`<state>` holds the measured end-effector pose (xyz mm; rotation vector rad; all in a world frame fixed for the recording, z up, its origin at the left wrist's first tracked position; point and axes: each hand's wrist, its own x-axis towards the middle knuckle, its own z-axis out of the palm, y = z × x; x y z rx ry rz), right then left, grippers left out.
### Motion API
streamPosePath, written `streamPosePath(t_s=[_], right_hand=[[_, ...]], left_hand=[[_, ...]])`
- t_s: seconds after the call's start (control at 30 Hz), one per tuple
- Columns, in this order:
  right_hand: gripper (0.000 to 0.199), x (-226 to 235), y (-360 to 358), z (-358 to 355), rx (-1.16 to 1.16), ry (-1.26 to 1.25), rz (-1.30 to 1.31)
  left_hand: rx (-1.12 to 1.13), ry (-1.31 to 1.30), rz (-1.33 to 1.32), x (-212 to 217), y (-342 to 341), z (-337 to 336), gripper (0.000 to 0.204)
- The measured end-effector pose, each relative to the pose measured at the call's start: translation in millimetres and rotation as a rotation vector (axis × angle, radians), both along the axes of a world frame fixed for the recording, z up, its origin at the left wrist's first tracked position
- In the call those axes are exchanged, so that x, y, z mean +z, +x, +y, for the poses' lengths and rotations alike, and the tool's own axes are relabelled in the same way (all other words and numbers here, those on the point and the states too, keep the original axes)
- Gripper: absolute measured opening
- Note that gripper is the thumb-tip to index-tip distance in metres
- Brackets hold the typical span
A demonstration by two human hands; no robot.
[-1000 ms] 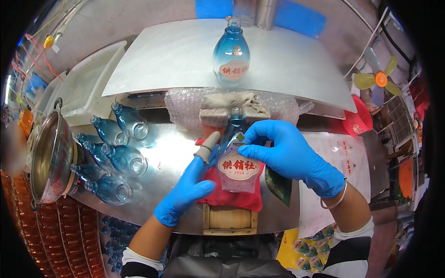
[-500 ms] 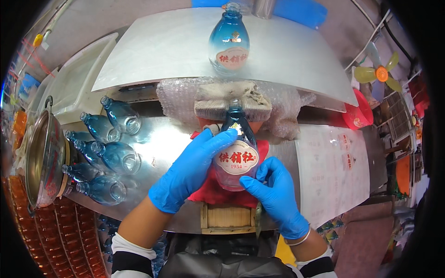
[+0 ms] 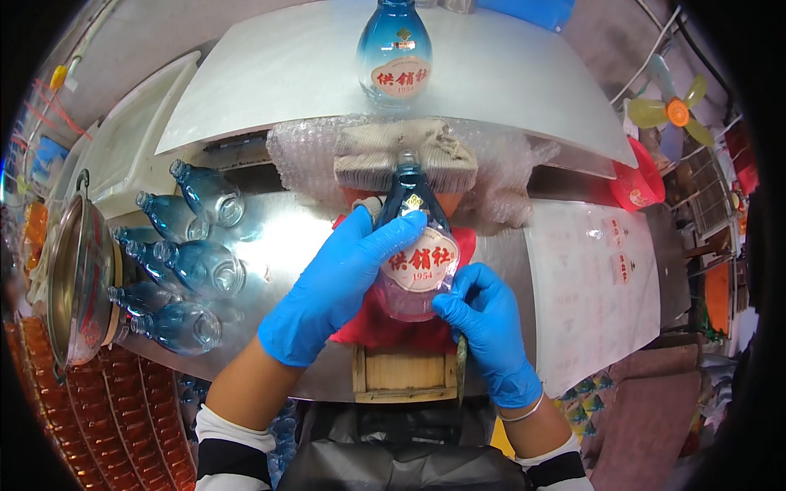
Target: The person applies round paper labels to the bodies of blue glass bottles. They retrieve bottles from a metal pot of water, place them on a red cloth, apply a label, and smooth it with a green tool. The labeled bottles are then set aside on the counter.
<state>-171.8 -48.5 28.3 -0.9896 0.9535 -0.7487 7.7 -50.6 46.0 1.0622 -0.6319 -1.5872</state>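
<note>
A blue-tinted glass bottle (image 3: 401, 304) with a cream label and red lettering lies on a red cloth (image 3: 368, 334), its neck pointing away from me. My left hand (image 3: 323, 282), in a blue glove, is closed over its left side, thumb across the shoulder above the label. My gloved right hand (image 3: 491, 335) is at the bottle's lower right, thumb and forefinger pinched by the label's edge. What that pinch holds, if anything, is too small to make out. The bottle's neck rests against a folded knitted cloth pad (image 3: 364, 173).
A finished-looking labelled bottle (image 3: 397, 49) stands on a pale raised board (image 3: 270, 74). Several unlabelled blue bottles (image 3: 192, 327) lie at left beside a metal basin (image 3: 70, 286). A sheet of transfers (image 3: 573, 319) lies at right, near a small fan (image 3: 677, 112) and bubble wrap (image 3: 499, 172).
The view has shifted slightly, moving the scene up. My left hand still holds the bottle; my right hand's fingers have drawn closer together beside the label's lower right edge.
</note>
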Motion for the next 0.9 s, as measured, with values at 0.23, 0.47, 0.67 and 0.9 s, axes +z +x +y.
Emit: streamPosePath(t_s=[0.23, 0.47, 0.67, 0.9], right_hand=[[0.015, -2.3, -7.7, -9.5, 0.08, -0.015, 0.026], [0.018, -15.5, -8.1, -18.5, 0.086, -0.021, -0.06], [0.017, -15.4, -3.1, -17.1, 0.076, -0.094, -0.034], [0.017, -14.6, -2.6, -16.0, 0.065, -0.107, -0.05]], left_hand=[[-0.078, -0.358, 0.024, -35.1, 17.1, 15.7, 0.064], [-0.015, -0.359, -0.104, -31.6, 6.4, 42.6, 0.072], [0.011, -0.357, -0.198, -33.9, 1.8, 44.5, 0.077], [0.016, -0.389, -0.225, -35.1, 0.1, 44.3, 0.079]])
